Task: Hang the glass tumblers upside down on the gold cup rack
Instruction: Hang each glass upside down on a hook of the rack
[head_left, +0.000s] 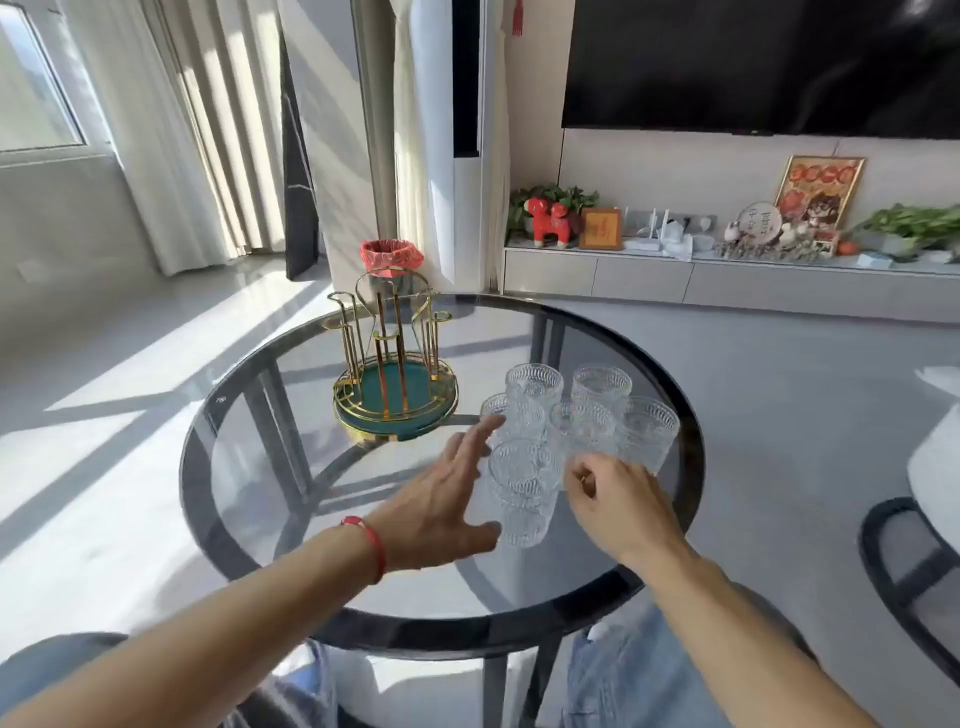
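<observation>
Round glass table (260, 467) fills centre frame, dark rim, floor visible through the top. Gold cup rack (395, 364) stands upper left of centre on it, green tray base, all prongs bare, so no hanging done yet. Six glass tumblers (576, 415) cluster mouth-up just right of the rack, packed touching or nearly so, right of centre; grouping keeps them within easy reach of both hands. Nearest tumbler (522, 493) sits front of the cluster, between the two hands. Left hand (441, 499), red string at the wrist, comes in from lower left with fingers spread and straight, thumb at the glass's lower side, fingertips past its far rim: open, framing the tumbler, not yet closed round it. Right hand (618, 499) from lower right, fingers loosely curled beside the cluster; whether they touch or hold a glass, cannot tell. Likely step: first pickup, then invert onto a prong.
</observation>
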